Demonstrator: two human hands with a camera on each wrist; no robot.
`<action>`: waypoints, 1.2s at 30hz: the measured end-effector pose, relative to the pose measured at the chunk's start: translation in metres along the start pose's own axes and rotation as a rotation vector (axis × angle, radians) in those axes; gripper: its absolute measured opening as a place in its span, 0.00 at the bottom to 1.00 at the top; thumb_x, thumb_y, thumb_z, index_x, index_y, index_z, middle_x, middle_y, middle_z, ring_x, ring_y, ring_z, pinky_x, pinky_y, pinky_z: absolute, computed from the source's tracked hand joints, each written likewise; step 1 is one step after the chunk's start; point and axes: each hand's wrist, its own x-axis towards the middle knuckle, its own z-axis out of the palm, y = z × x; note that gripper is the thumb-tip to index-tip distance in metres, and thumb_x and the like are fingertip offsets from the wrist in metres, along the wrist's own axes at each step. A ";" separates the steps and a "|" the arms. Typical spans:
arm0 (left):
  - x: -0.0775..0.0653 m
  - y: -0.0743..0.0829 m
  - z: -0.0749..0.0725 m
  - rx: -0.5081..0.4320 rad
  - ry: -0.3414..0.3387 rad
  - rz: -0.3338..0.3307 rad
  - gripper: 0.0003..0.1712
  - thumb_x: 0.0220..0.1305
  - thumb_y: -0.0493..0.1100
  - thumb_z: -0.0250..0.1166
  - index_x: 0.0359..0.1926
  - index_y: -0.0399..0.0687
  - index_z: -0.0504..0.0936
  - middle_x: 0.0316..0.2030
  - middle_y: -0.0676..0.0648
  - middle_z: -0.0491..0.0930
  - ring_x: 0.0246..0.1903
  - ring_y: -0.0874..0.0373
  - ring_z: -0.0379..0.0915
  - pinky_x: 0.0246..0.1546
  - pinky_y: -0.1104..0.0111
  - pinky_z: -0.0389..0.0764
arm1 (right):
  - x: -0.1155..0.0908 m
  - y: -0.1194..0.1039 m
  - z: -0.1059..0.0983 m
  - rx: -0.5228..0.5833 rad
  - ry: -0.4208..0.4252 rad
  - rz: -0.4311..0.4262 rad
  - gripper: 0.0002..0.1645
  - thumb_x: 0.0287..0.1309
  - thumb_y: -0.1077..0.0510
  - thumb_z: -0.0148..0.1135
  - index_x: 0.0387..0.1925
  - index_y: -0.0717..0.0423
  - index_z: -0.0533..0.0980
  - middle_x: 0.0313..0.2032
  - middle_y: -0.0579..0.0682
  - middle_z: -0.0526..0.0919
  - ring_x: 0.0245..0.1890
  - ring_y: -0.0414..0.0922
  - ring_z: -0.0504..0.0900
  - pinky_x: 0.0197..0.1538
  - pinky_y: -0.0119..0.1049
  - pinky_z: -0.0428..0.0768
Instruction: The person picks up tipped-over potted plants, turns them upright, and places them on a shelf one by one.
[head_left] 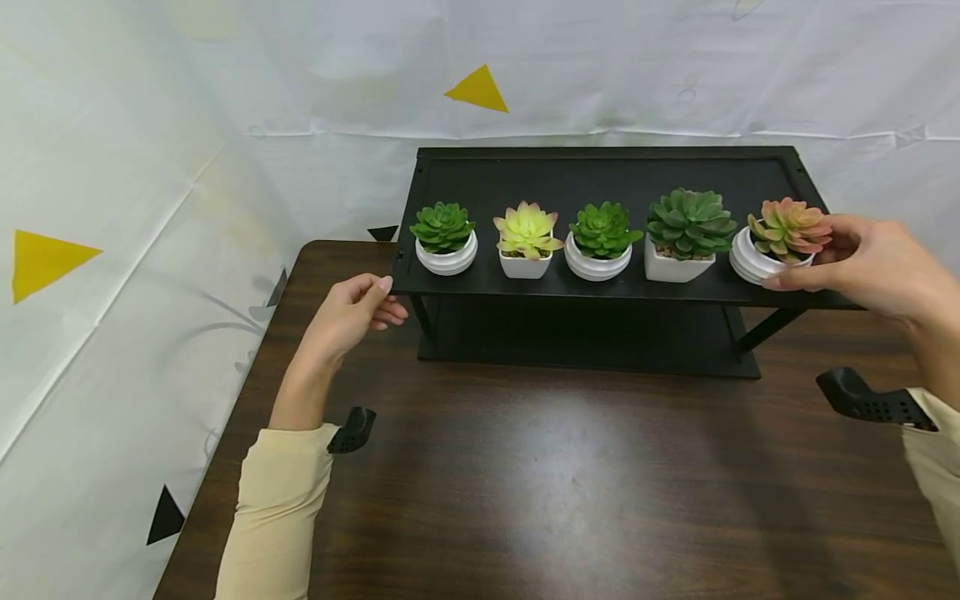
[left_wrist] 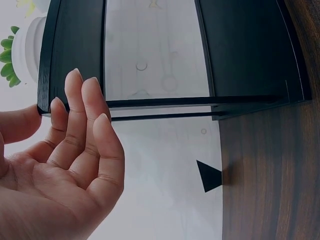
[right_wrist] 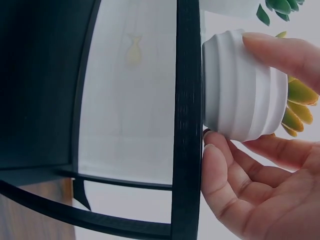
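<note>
A two-tier black shelf [head_left: 495,173] carries a row of small potted succulents along the front of its top board. My right hand [head_left: 892,262] grips the rightmost potted succulent [head_left: 791,229], which has pinkish-orange leaves. In the right wrist view, its ridged round white pot [right_wrist: 240,90] sits upright at the board, thumb on one side and fingers on the other. My left hand [head_left: 348,312] pinches the shelf's front left corner. The left wrist view shows the thumb [left_wrist: 20,124] at the board's edge and the other fingers loosely bent below it.
Left of the held plant stand a dark green succulent [head_left: 690,223] in a square pot, a green one [head_left: 603,232], a yellow-green one [head_left: 527,232] and another green one [head_left: 442,229]. The shelf stands on a dark wooden table [head_left: 570,492] against white sheeting [head_left: 637,67].
</note>
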 end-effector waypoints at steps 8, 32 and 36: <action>0.000 -0.002 0.001 -0.007 0.010 0.004 0.19 0.71 0.47 0.45 0.41 0.33 0.72 0.31 0.44 0.80 0.32 0.60 0.77 0.36 0.68 0.75 | -0.001 0.001 0.001 -0.013 0.000 -0.028 0.27 0.49 0.50 0.68 0.37 0.64 0.63 0.25 0.51 0.68 0.22 0.43 0.65 0.23 0.35 0.63; -0.003 -0.007 0.010 -0.055 0.089 0.016 0.20 0.71 0.50 0.46 0.41 0.35 0.71 0.31 0.44 0.80 0.31 0.60 0.77 0.36 0.68 0.75 | -0.021 0.016 0.015 0.187 0.056 0.005 0.48 0.51 0.50 0.67 0.65 0.66 0.53 0.33 0.33 0.70 0.30 0.25 0.67 0.28 0.20 0.67; -0.004 -0.008 0.012 -0.091 0.105 0.009 0.22 0.71 0.51 0.45 0.41 0.34 0.70 0.30 0.46 0.79 0.31 0.60 0.77 0.36 0.69 0.75 | -0.028 0.016 0.023 0.190 0.122 0.036 0.48 0.52 0.47 0.65 0.66 0.65 0.53 0.40 0.47 0.68 0.32 0.26 0.65 0.28 0.17 0.66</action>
